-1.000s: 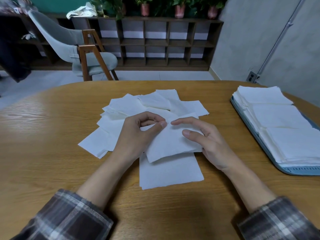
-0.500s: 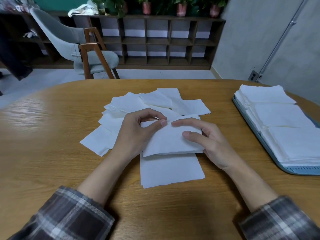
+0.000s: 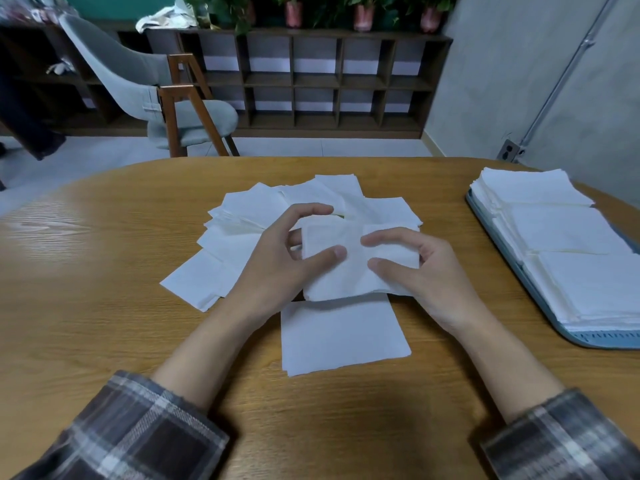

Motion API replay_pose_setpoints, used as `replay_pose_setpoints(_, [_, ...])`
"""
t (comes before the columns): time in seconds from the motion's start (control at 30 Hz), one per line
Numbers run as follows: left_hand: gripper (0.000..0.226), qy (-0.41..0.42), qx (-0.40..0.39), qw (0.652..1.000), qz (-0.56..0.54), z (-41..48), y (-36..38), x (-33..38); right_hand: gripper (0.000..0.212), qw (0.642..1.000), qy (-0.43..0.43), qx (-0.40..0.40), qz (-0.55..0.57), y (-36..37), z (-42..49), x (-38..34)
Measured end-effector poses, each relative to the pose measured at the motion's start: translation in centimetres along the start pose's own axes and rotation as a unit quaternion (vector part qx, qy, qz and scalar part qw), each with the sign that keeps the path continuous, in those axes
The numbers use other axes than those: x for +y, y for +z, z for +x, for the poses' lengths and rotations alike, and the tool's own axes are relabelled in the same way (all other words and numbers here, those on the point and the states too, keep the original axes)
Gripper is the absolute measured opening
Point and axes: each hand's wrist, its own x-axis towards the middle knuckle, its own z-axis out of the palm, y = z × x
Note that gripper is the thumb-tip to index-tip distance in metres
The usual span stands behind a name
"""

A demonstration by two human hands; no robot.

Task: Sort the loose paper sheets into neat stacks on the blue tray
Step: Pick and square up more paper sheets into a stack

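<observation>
Gripping a small bundle of sheets (image 3: 346,275) with the left hand (image 3: 273,268) and the right hand (image 3: 429,278), thumbs pressed on top and fingers curled at its edges, over the middle of the bench (image 3: 104,306). Held from both sides, probably to square the edges before moving on. Seemingly raised a little over the loose pile (image 3: 249,216) of overlapping sheets, fanned out to the left and far side, with one flat sheet (image 3: 343,336) lying alone just on the near side of the hands. Not yet sorted, all of that.

Over to the right, on the blue tray (image 3: 602,340), already laid down as three neat stacks (image 3: 568,230) in a row from near to far, filling most of it. Likely well into the task, judging by the amount left loose.

Next, presumably, carrying the bundle right and setting it on one stack. Worth keeping the grip even, to avoid slipping and fanning out on the way.
</observation>
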Motion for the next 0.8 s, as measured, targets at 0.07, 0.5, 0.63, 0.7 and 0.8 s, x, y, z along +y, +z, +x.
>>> replay_pose_setpoints(0.07, [0.047, 0.017, 0.016, 0.999, 0.027, 0.1, -0.1, -0.4, 0.03, 1.0, 0.011, -0.009, -0.013, 0.0, 0.0, 0.1])
replay_pose_setpoints(0.5, [0.03, 0.072, -0.132, 0.911, 0.383, 0.3, -0.3, -2.5, 0.032, 0.985, 0.023, 0.14, -0.095, -1.0, 0.9, 1.4])
replay_pose_setpoints(0.63, [0.01, 0.05, -0.137, 0.932, 0.331, 0.3, -0.2, -2.7, 0.032, 0.986, 0.028, 0.136, -0.088, -1.0, 0.8, 1.3])
replay_pose_setpoints(0.7, [0.007, 0.047, -0.137, 0.938, 0.315, 0.3, -0.2, -2.6, 0.032, 0.988, 0.028, 0.127, -0.087, -0.9, 0.8, 1.2])
replay_pose_setpoints(0.8, [0.009, 0.054, -0.134, 0.945, 0.294, 0.1, -0.2, -2.4, 0.032, 0.988, 0.03, 0.122, -0.087, -0.8, 0.8, 1.1])
